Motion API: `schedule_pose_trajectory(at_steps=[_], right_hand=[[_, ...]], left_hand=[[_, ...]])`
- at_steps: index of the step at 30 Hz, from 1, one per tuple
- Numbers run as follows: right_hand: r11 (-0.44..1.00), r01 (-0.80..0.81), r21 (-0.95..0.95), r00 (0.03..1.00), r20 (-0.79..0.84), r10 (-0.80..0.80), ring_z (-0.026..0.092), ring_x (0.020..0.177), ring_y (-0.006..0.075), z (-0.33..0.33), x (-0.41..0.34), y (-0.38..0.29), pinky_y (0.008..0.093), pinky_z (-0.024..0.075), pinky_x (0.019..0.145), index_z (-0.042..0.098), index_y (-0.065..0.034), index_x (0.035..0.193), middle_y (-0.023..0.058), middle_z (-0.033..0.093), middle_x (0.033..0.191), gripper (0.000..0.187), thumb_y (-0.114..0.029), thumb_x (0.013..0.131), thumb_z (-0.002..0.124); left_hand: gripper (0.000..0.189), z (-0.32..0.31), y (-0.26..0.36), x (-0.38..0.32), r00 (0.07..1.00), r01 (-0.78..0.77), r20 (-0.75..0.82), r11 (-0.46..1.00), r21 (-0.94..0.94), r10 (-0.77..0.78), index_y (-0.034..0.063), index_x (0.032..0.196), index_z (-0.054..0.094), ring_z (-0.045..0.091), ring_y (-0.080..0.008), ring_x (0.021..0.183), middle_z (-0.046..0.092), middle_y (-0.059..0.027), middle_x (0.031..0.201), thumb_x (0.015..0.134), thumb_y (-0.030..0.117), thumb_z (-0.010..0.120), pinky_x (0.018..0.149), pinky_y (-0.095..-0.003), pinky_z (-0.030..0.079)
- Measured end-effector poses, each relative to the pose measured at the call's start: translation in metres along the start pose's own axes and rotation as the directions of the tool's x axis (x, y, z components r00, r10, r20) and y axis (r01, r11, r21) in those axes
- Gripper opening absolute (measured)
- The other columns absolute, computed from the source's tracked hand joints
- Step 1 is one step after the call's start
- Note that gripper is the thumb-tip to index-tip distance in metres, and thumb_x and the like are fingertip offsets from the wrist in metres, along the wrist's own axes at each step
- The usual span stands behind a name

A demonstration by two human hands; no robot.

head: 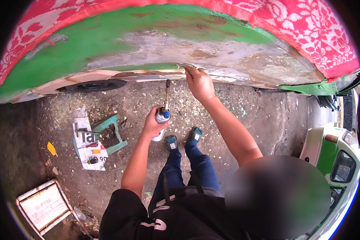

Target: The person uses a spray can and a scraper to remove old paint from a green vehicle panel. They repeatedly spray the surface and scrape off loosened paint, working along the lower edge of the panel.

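Note:
My left hand is wrapped around the canister of a gas blow torch. A blue knob sits at its head, and the metal burner tube points up toward the vehicle's lower edge. No flame shows at the tip. My right hand is at the lower part of the vehicle's body panel, fingers curled in at a lifted, whitish paint edge. Whether a small tool or flake is between those fingers is hidden. The panel is partly green, partly stripped to grey and brown patches.
A red-and-white floral cloth drapes over the vehicle. Left, a green plastic stool carries a printed sheet with several hand tools. Paint flakes litter the ground. A framed sign lies lower left; a green-and-white vehicle stands right.

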State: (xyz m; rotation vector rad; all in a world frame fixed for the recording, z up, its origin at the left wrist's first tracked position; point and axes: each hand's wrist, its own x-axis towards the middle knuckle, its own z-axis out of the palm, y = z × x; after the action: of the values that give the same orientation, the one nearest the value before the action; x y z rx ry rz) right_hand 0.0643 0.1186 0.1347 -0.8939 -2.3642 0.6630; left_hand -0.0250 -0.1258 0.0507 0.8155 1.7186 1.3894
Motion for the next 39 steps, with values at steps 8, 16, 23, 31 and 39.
schedule_pose_trajectory(at_steps=[8, 16, 23, 31, 39], right_hand=[[0.997, 0.007, -0.079, 1.0, 0.025, -0.005, 0.068, 0.076, 0.0396, 0.018, 0.009, 0.012, 0.0468, 0.057, 0.069, 0.072, -0.0096, 0.106, 0.0205, 0.069, 0.086, 0.018, -0.018, 0.091, 0.064], [0.976, -0.003, -0.217, 0.984, 0.176, 0.043, 0.069, 0.082, 0.0415, 0.021, 0.012, 0.005, 0.0504, 0.0567, 0.075, 0.068, -0.0125, 0.109, 0.0236, 0.068, 0.085, 0.023, -0.027, 0.095, 0.057], [0.993, -0.089, -0.077, 0.963, 0.248, 0.106, 0.067, 0.088, 0.0426, -0.011, 0.033, 0.021, 0.0506, 0.0544, 0.081, 0.071, -0.0132, 0.103, 0.0209, 0.07, 0.094, 0.025, -0.03, 0.094, 0.056], [0.982, 0.011, -0.188, 0.953, 0.298, 0.047, 0.068, 0.088, 0.042, -0.002, 0.037, 0.006, 0.0498, 0.0558, 0.077, 0.069, -0.007, 0.098, 0.0235, 0.07, 0.091, 0.023, -0.024, 0.093, 0.054], [0.941, 0.109, -0.32, 0.915, 0.403, 0.031, 0.07, 0.084, 0.0405, 0.009, 0.046, 0.0, 0.0489, 0.0576, 0.076, 0.068, -0.0054, 0.098, 0.0221, 0.071, 0.09, 0.018, -0.013, 0.09, 0.054]], left_hand=[[0.064, 0.003, 0.008, -0.004, 0.998, 0.063, -0.007, 0.998, -0.028, -0.063, 0.0026, 0.125, 0.052, 0.064, -0.0167, 0.096, 0.066, -0.0083, 0.106, 0.07, 0.01, 0.083, 0.088, -0.0331, 0.05], [0.063, 0.001, -0.009, -0.003, 0.999, 0.037, 0.03, 0.994, -0.102, -0.034, 0.0043, 0.128, 0.048, 0.061, -0.0131, 0.096, 0.061, -0.004, 0.108, 0.072, -0.002, 0.075, 0.084, -0.0307, 0.052], [0.061, -0.005, 0.002, -0.012, 1.0, 0.013, 0.025, 1.0, -0.025, -0.012, 0.0029, 0.124, 0.051, 0.062, -0.0146, 0.096, 0.064, -0.0062, 0.106, 0.071, 0.006, 0.08, 0.087, -0.0315, 0.05], [0.063, -0.007, -0.006, -0.01, 0.999, -0.004, 0.04, 0.999, -0.033, 0.006, 0.0039, 0.128, 0.047, 0.06, -0.0131, 0.095, 0.061, -0.0041, 0.106, 0.073, 0.005, 0.078, 0.085, -0.0306, 0.05], [0.063, -0.002, -0.001, 0.001, 1.0, 0.012, 0.023, 1.0, -0.013, -0.012, 0.0034, 0.128, 0.049, 0.062, -0.0138, 0.094, 0.063, -0.0047, 0.105, 0.073, 0.005, 0.079, 0.085, -0.0308, 0.051]])
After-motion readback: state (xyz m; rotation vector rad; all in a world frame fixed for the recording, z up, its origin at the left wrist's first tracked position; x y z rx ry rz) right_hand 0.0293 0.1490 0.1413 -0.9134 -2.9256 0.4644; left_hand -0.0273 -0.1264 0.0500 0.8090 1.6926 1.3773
